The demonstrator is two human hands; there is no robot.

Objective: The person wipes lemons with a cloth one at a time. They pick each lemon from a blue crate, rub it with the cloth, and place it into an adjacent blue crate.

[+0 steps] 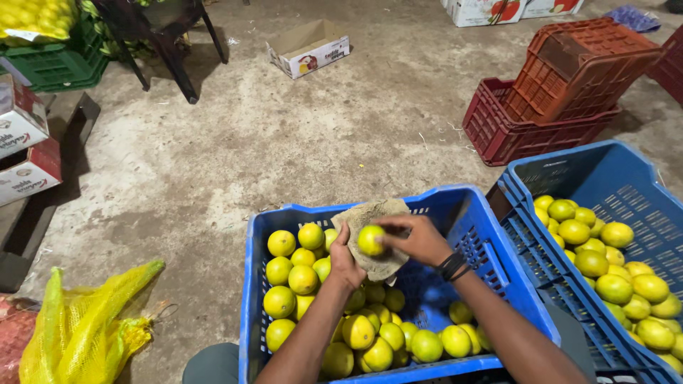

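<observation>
Head view: right hand [420,240] pinches a firm, smooth lime [371,240] above the blue crate [250,284]; left hand [346,264] clutches the soft cloth [370,213] behind it.

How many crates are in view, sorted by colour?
Blue crates: 2, the near crate under the hands and the right crate, both holding fruit
Red crates: 3, the tilted crate, the crate under it, and one cut off at the right edge
Green crates: 1
Total: 6
</observation>
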